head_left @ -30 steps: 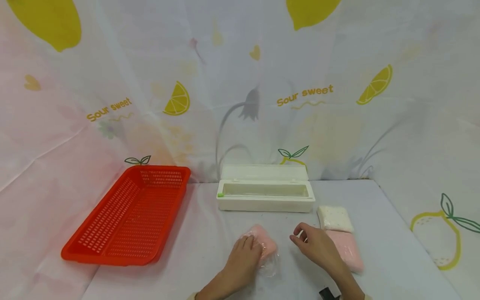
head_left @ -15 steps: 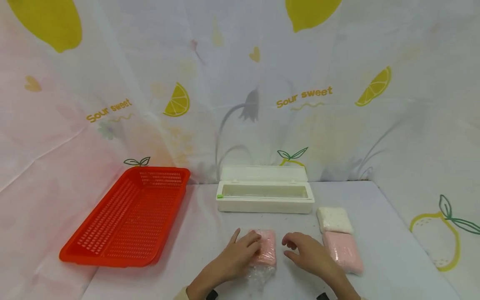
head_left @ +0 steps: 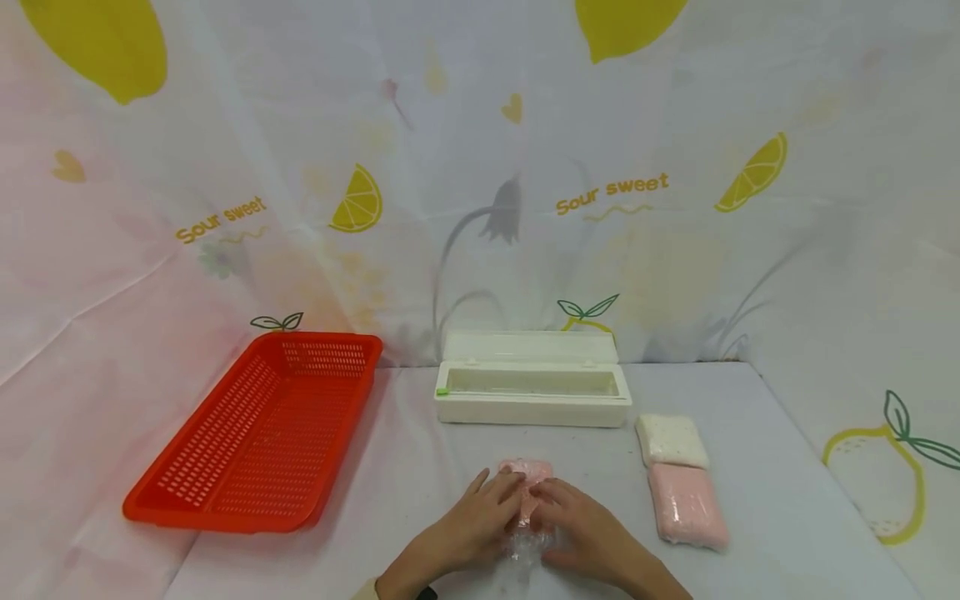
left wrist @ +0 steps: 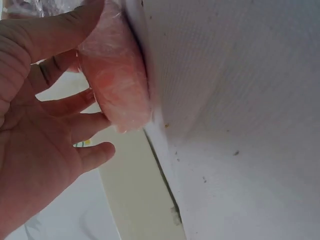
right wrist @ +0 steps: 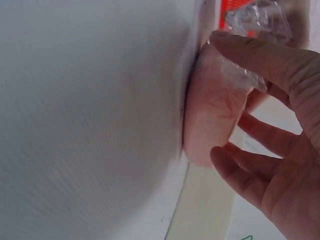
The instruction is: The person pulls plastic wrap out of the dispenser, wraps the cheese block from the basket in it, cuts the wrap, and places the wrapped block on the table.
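A pink block (head_left: 528,472) wrapped in clear plastic film lies on the white table in front of me. My left hand (head_left: 480,521) holds its left side, fingertips on top and thumb at the near end in the left wrist view, where the pink block (left wrist: 117,80) shows its side. My right hand (head_left: 588,533) holds the right side, with the thumb on the film and the fingers on top, as the right wrist view shows beside the pink block (right wrist: 212,112). Loose crumpled film (head_left: 527,546) sticks out toward me between the hands.
An open white cling film dispenser box (head_left: 532,411) stands behind the block. A red perforated basket (head_left: 330,487) is at the left. At the right lie a white wrapped block (head_left: 672,440) and another pink wrapped block (head_left: 688,504), end to end. A lemon-printed cloth (head_left: 465,167) hangs behind.
The pink block has turned straight, its loose film now toward me. My left hand has shifted its hold to the left side. My right hand has moved left onto the block.
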Demonstrator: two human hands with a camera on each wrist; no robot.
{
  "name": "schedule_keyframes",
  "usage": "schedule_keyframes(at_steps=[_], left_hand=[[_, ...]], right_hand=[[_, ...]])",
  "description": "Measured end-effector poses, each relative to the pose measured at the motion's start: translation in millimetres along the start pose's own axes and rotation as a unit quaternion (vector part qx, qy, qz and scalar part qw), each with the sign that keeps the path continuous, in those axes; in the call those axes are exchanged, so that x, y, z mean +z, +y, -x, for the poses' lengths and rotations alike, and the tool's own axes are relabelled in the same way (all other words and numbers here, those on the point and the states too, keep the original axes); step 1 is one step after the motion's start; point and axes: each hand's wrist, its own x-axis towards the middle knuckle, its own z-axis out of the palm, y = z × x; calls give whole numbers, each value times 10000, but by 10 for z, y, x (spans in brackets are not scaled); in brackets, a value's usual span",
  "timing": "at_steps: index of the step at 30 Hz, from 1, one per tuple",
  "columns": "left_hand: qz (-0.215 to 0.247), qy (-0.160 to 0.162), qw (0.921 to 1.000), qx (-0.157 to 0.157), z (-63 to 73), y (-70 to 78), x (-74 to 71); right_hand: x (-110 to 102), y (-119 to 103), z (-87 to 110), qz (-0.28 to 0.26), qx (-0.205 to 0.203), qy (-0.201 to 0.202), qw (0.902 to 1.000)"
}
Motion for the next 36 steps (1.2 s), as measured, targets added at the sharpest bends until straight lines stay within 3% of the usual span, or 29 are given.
schedule_keyframes(at_steps=[6,11,16,25,29,33,36], left_hand=[[579,232,9980,-37,4,-8,-4],[927,393,9945,-279,-13,2,0],[1234,697,9876,-673,-48,19,45],[1789,1407,9672,-1128,-160,38,88],[1697,1637,9628,-1317,-201,59,80],[1381,1689,9672,-1299,-217,67,77],[1142,1741,9721,-1084,-221,48,93]], right_hand=[[52,-64,15,240,41,253,9994],[113,-60,-16,17,-37,921,9957],[184,-70,-71,-306,439,1417,9885],[216,-174,-201,-359,1968,1309,9710],[206,-183,-262,-91,2420,1084,9642],[225,-130,-296,61,2389,1035,9655],[240,-60,-295,227,1874,1129,9755]])
